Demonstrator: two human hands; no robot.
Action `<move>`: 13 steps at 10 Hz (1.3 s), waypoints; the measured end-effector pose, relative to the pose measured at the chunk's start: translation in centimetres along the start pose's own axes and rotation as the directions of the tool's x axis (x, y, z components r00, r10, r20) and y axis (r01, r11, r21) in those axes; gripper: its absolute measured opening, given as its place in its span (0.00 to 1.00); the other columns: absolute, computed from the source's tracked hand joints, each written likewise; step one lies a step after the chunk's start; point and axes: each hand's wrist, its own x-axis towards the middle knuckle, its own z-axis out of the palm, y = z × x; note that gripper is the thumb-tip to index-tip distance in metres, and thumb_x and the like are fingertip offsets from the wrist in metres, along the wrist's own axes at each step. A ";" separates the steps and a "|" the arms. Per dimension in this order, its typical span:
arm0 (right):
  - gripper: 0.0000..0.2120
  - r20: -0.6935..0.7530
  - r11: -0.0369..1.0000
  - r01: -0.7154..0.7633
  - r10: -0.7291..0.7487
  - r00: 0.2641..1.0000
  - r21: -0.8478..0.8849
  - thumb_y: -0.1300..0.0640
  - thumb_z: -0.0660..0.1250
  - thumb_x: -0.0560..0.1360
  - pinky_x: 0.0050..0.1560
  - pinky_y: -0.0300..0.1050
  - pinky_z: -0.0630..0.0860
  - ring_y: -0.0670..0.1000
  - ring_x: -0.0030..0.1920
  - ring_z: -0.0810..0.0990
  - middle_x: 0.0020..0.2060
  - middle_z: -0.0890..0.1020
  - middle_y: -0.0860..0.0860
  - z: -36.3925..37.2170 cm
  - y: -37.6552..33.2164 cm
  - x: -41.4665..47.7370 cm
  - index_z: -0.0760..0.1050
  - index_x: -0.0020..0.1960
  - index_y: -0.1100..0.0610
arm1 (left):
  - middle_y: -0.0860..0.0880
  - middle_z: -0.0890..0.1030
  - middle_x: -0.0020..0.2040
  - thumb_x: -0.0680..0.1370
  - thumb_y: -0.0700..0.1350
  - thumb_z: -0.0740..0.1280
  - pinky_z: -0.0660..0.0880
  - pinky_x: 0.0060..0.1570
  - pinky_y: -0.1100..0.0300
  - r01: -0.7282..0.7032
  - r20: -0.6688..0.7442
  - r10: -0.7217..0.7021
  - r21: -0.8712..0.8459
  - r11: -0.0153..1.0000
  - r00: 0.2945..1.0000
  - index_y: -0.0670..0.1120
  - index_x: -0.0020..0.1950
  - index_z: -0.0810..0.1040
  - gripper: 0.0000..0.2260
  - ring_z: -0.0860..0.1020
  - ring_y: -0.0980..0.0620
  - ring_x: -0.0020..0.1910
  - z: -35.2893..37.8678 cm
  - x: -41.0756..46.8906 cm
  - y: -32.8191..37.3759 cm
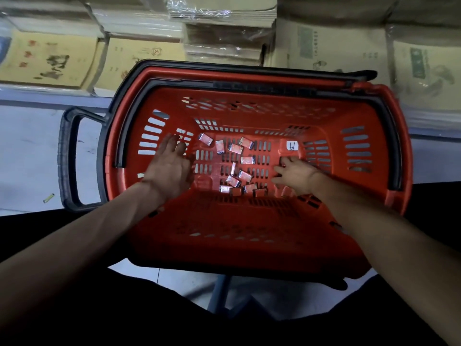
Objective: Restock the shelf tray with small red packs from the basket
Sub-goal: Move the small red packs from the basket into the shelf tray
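Note:
A red plastic basket (pixel 249 226) with black handles stands in front of me. Several small red packs (pixel 235 148) lie scattered on its slotted bottom, most near the middle. My left hand (pixel 169 168) is inside the basket at its left side, fingers spread, palm down, holding nothing. My right hand (pixel 296 174) is inside at the right, fingers spread toward the packs, also holding nothing that I can see. A white label (pixel 292 146) with a handwritten number is stuck to the basket bottom. No shelf tray is in view.
Stacks of flat cardboard and wrapped paper bundles (pixel 224 33) lie beyond the basket. A black pull handle (pixel 68 158) sticks out at the basket's left over a pale floor (pixel 27 156). My dark-clothed legs fill the bottom of the view.

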 end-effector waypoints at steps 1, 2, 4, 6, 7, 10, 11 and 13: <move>0.32 0.010 0.998 0.059 -0.059 0.998 -0.013 0.53 0.71 0.75 0.69 0.61 0.68 0.62 0.72 0.63 0.74 0.64 0.52 0.1 0.0 -0.1 0.63 0.75 0.42 | 0.36 0.65 0.79 0.81 0.58 0.61 0.45 0.82 0.41 -0.005 -0.003 0.005 -0.009 1.000 1.000 0.48 0.75 0.73 0.24 0.54 0.35 0.82 -0.1 -0.1 0.0; 0.30 0.047 0.996 0.085 -0.084 0.995 -0.013 0.53 0.71 0.75 0.67 0.58 0.70 0.60 0.72 0.62 0.76 0.62 0.50 -0.2 0.1 -0.3 0.65 0.74 0.41 | 0.36 0.66 0.78 0.81 0.57 0.62 0.46 0.82 0.41 -0.013 -0.020 0.013 -0.014 1.000 1.000 0.48 0.73 0.75 0.23 0.55 0.36 0.81 -0.2 0.1 0.1; 0.25 0.088 0.994 0.113 -0.111 0.990 -0.011 0.57 0.70 0.77 0.64 0.55 0.74 0.60 0.72 0.62 0.75 0.63 0.48 -0.1 0.0 -0.5 0.72 0.72 0.44 | 0.35 0.68 0.75 0.80 0.58 0.62 0.48 0.81 0.41 -0.010 -0.038 0.006 -0.091 0.996 0.999 0.46 0.73 0.75 0.25 0.58 0.33 0.80 0.1 0.4 0.5; 0.25 0.065 0.990 0.141 -0.140 0.988 -0.011 0.61 0.66 0.79 0.70 0.56 0.71 0.60 0.73 0.63 0.76 0.63 0.48 0.5 0.0 -1.3 0.70 0.73 0.45 | 0.35 0.67 0.76 0.80 0.58 0.62 0.48 0.81 0.41 -0.018 -0.030 0.016 -0.070 0.997 0.999 0.47 0.71 0.77 0.24 0.57 0.34 0.80 0.5 0.4 0.5; 0.24 0.084 0.992 0.126 -0.128 0.988 0.020 0.61 0.66 0.79 0.72 0.57 0.68 0.58 0.73 0.66 0.76 0.65 0.49 0.8 -0.4 -1.2 0.72 0.72 0.46 | 0.35 0.67 0.76 0.81 0.58 0.59 0.47 0.81 0.41 -0.017 -0.038 0.014 -0.063 0.998 0.999 0.46 0.73 0.76 0.25 0.58 0.34 0.80 0.5 0.3 0.6; 0.21 0.066 0.900 -0.107 0.087 0.994 0.423 0.50 0.65 0.78 0.75 0.52 0.63 0.58 0.75 0.68 0.73 0.73 0.55 1.6 0.5 -1.7 0.76 0.70 0.54 | 0.35 0.67 0.76 0.81 0.58 0.60 0.46 0.81 0.41 -0.021 -0.022 0.020 -0.082 0.996 1.000 0.45 0.72 0.75 0.25 0.58 0.32 0.79 -0.3 0.2 0.8; 0.19 0.080 0.808 -0.165 0.145 0.986 0.566 0.50 0.65 0.78 0.67 0.52 0.71 0.59 0.68 0.75 0.65 0.79 0.57 1.3 1.1 -2.3 0.79 0.66 0.57 | 0.35 0.68 0.75 0.81 0.57 0.61 0.50 0.81 0.40 -0.020 -0.033 0.017 -0.084 0.996 0.999 0.46 0.73 0.74 0.24 0.61 0.32 0.78 -0.6 0.3 1.0; 0.21 0.089 0.657 -0.194 0.191 0.978 0.728 0.50 0.66 0.78 0.68 0.48 0.71 0.59 0.68 0.75 0.66 0.79 0.57 0.7 2.2 -4.0 0.77 0.68 0.57 | 0.36 0.72 0.69 0.79 0.56 0.63 0.58 0.78 0.41 -0.039 -0.055 0.032 -0.121 0.992 0.998 0.47 0.68 0.77 0.21 0.67 0.33 0.72 -0.6 0.9 0.7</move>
